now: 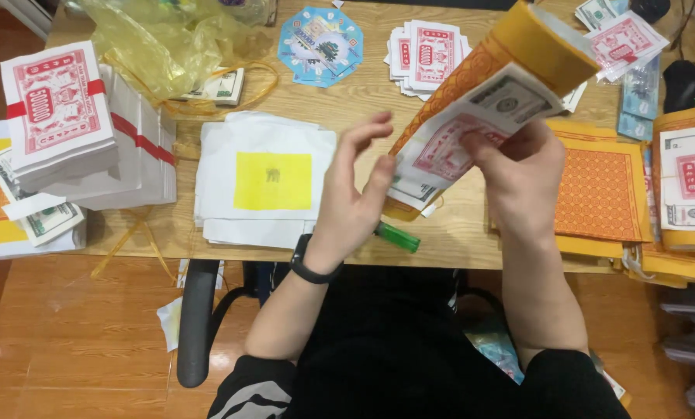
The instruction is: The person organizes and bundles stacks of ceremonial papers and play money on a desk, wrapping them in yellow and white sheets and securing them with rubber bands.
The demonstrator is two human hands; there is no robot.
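My right hand (522, 174) grips a folded bundle (483, 101) of orange-yellow paper with banknote-style and red-printed sheets tucked in it, held tilted above the wooden table (363, 101). My left hand (351, 194), with a black band on the wrist, has its fingers spread and its fingertips touch the bundle's lower left edge. A green lighter (398, 237) lies on the table just under the left hand.
A white paper stack with a yellow square (266, 178) lies left of the hands. Banded red-printed stacks (60, 109) sit far left, orange sheets (599, 190) and finished bundles (689, 182) on the right. A yellow plastic bag (161, 43), a blue octagonal card (320, 43) and loose red sheets (429, 54) lie at the back.
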